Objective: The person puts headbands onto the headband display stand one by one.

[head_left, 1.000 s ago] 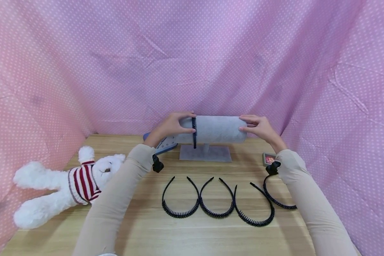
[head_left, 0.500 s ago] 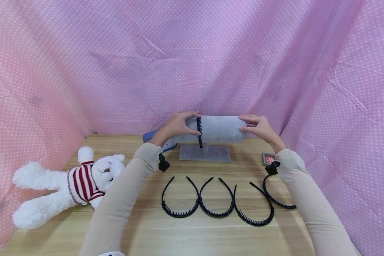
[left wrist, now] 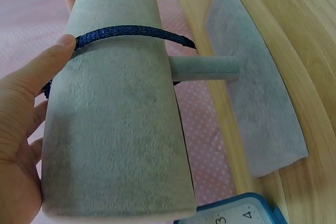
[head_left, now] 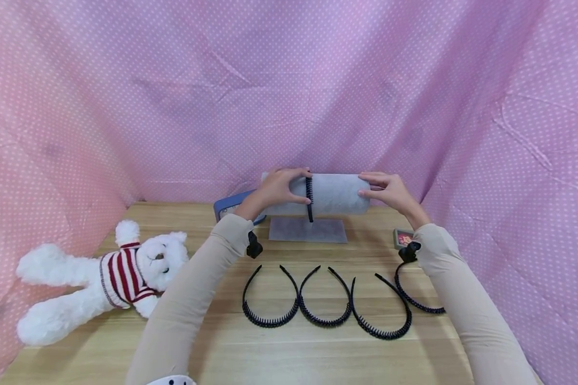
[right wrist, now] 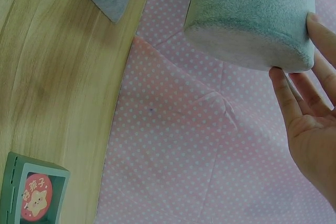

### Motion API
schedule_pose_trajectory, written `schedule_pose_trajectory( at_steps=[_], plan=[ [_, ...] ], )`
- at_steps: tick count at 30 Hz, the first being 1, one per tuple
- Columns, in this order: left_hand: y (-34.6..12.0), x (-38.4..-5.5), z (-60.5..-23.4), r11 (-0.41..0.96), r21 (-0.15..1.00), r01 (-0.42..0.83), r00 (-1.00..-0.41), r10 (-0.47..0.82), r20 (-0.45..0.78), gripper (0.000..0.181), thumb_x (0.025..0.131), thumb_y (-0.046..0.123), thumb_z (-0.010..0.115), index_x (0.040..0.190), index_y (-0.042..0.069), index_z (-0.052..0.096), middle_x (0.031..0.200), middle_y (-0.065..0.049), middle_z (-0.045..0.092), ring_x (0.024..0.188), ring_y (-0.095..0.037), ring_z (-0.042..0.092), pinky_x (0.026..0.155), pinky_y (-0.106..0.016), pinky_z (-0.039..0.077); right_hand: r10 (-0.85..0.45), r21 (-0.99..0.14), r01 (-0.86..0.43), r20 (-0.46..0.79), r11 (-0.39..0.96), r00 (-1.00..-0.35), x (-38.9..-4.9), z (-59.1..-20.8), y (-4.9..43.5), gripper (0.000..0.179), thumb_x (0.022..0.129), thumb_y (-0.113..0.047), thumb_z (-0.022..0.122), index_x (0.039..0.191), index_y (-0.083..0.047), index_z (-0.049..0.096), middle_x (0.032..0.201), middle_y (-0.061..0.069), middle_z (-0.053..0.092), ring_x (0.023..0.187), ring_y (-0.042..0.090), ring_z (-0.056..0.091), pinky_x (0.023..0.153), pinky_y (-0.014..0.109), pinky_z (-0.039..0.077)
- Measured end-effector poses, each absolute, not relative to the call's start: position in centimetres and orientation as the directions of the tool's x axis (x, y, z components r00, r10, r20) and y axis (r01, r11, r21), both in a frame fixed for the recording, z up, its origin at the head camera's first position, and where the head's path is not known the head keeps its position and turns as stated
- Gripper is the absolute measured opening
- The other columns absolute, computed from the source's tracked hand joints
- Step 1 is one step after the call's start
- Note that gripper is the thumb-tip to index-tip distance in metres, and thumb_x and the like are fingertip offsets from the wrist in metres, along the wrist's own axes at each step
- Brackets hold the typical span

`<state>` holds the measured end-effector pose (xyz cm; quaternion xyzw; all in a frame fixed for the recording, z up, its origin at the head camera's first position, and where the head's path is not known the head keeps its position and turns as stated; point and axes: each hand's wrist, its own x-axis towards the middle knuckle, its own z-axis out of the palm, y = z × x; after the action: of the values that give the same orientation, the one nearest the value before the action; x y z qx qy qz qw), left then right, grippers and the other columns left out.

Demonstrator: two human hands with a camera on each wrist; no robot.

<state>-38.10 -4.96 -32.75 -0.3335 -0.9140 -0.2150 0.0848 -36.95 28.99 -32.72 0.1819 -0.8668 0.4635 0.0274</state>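
A grey velvet T-bar display stand (head_left: 339, 193) stands at the back of the table, its padded roll lying crosswise. Around the roll, near its middle, sits a black toothed headband (head_left: 310, 199); the left wrist view shows it as a dark glittery band (left wrist: 123, 31) with one tip past the roll. My left hand (head_left: 283, 187) pinches this headband, thumb at the front and fingers over the top and behind. At the roll's right end, my right hand (head_left: 389, 191) holds the rim, with thumb and fingertips (right wrist: 283, 95) against the end. Some left fingers are hidden behind the roll.
Several black headbands lie in a row, the leftmost headband (head_left: 271, 323) below the stand's base. A white plush bear (head_left: 125, 272) in a striped sweater lies left. A blue-framed clock (head_left: 228, 203) is behind my left arm; a small green box (head_left: 403, 238) is right. Pink dotted cloth (head_left: 289, 107) surrounds the table.
My left hand has slid the headband rightward along the roll, from left of the post to about its middle. The right hand stays at the roll's end. More of the clock shows.
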Motion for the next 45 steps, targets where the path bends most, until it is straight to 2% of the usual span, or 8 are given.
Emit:
schedule_pose_trajectory(
  at_steps=[7,16,22,27,32,36,42,45],
  plan=[
    [-3.6,-38.2,-33.2,0.693,0.284,0.663,-0.748,0.593,0.297,0.075,0.088,0.054,0.075,0.152,0.027,0.047,0.163,0.005,0.039,0.149,-0.020,0.040,0.128,-0.057,0.017,-0.283,-0.799,-0.342,0.224,0.495,-0.933,-37.6,-33.3,29.3,0.052,0.091,-0.013,0.077,0.141,-0.007,0.061,0.151,0.016,0.053,0.131,0.037,0.057,0.088,0.007,0.052],
    [-1.1,-38.0,-33.4,0.705,0.210,0.677,-0.732,0.617,0.288,0.075,0.091,0.055,0.071,0.154,0.028,0.042,0.167,0.004,0.031,0.152,-0.021,0.035,0.127,-0.059,0.017,-0.299,-0.793,-0.337,0.205,0.508,-0.932,-35.6,-31.2,28.0,0.051,0.093,-0.007,0.074,0.140,0.003,0.058,0.150,0.025,0.051,0.132,0.042,0.055,0.090,0.010,0.053],
    [-0.1,-37.8,-33.5,0.722,0.154,0.674,-0.729,0.619,0.292,0.077,0.094,0.057,0.066,0.159,0.028,0.036,0.169,0.003,0.028,0.153,-0.023,0.033,0.126,-0.060,0.019,-0.319,-0.772,-0.367,0.223,0.519,-0.921,-35.1,-30.8,27.8,0.052,0.093,-0.007,0.074,0.140,0.005,0.057,0.149,0.029,0.050,0.129,0.045,0.056,0.091,0.013,0.055],
    [0.2,-37.6,-33.5,0.726,0.115,0.679,-0.719,0.623,0.308,0.077,0.095,0.056,0.064,0.160,0.026,0.034,0.167,0.001,0.032,0.150,-0.027,0.036,0.125,-0.056,0.024,-0.324,-0.775,-0.378,0.235,0.507,-0.916,-36.7,-32.3,28.6,0.052,0.094,-0.008,0.073,0.142,0.003,0.056,0.150,0.026,0.050,0.131,0.046,0.055,0.090,0.008,0.051],
    [0.3,-37.5,-33.6,0.714,0.112,0.691,-0.703,0.628,0.333,0.075,0.097,0.054,0.064,0.159,0.023,0.036,0.163,-0.001,0.038,0.146,-0.027,0.040,0.122,-0.053,0.030,-0.322,-0.773,-0.385,0.245,0.505,-0.915,-37.6,-33.3,29.2,0.053,0.094,-0.011,0.074,0.143,-0.001,0.057,0.151,0.024,0.050,0.130,0.044,0.056,0.092,0.009,0.051],
    [0.5,-37.5,-33.5,0.715,0.118,0.689,-0.707,0.628,0.325,0.075,0.097,0.054,0.063,0.160,0.024,0.035,0.164,0.000,0.038,0.146,-0.027,0.041,0.122,-0.053,0.030,-0.321,-0.785,-0.383,0.247,0.486,-0.914,-37.2,-33.0,29.1,0.053,0.093,-0.009,0.074,0.142,0.000,0.057,0.150,0.024,0.051,0.129,0.044,0.057,0.091,0.007,0.051],
    [1.0,-37.6,-33.2,0.725,0.118,0.679,-0.722,0.628,0.291,0.075,0.098,0.055,0.061,0.161,0.026,0.032,0.166,0.002,0.034,0.147,-0.027,0.039,0.124,-0.054,0.027,-0.337,-0.778,-0.389,0.241,0.494,-0.910,-35.3,-31.2,28.2,0.050,0.093,-0.004,0.072,0.140,0.006,0.057,0.147,0.028,0.052,0.128,0.047,0.056,0.098,0.017,0.054],
    [1.2,-37.6,-33.1,0.726,0.119,0.678,-0.724,0.629,0.285,0.075,0.098,0.055,0.061,0.161,0.025,0.032,0.166,0.003,0.034,0.147,-0.027,0.038,0.124,-0.055,0.026,-0.335,-0.776,-0.384,0.236,0.500,-0.912,-35.6,-31.6,28.4,0.051,0.094,-0.005,0.072,0.141,0.005,0.056,0.149,0.028,0.050,0.130,0.047,0.055,0.097,0.016,0.053]
  ],
)
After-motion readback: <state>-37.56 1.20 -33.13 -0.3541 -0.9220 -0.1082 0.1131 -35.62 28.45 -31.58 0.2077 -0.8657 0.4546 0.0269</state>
